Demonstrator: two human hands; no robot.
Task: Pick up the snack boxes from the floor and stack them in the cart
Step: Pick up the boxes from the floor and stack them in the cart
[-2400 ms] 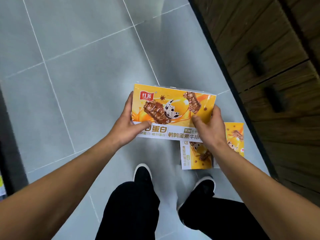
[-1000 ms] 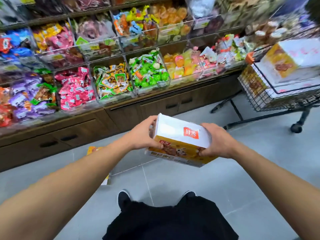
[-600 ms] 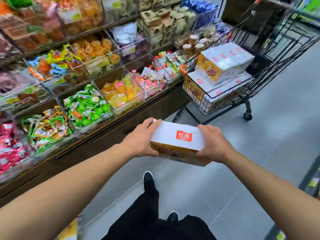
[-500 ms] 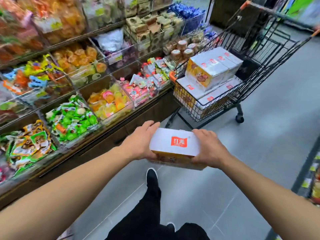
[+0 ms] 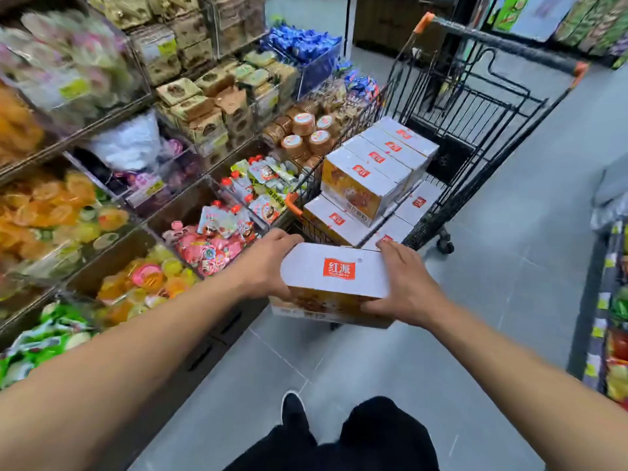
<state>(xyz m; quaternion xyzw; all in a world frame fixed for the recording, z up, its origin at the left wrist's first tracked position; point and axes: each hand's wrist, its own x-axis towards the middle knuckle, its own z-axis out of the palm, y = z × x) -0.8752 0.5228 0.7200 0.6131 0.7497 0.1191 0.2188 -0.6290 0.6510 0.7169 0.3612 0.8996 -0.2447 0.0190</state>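
Carrying snack box (image 5: pixel 334 278) toward cart (image 5: pixel 475 107), left hand (image 5: pixel 268 263) and right hand (image 5: pixel 407 288) gripping its ends. Next: lift over rim, set on stacked boxes (image 5: pixel 377 164).

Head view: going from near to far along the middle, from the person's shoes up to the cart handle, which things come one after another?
Black shoe → held snack box, gripped by the left hand and the right hand → lower boxes in the cart → upper row of boxes → cart handle.
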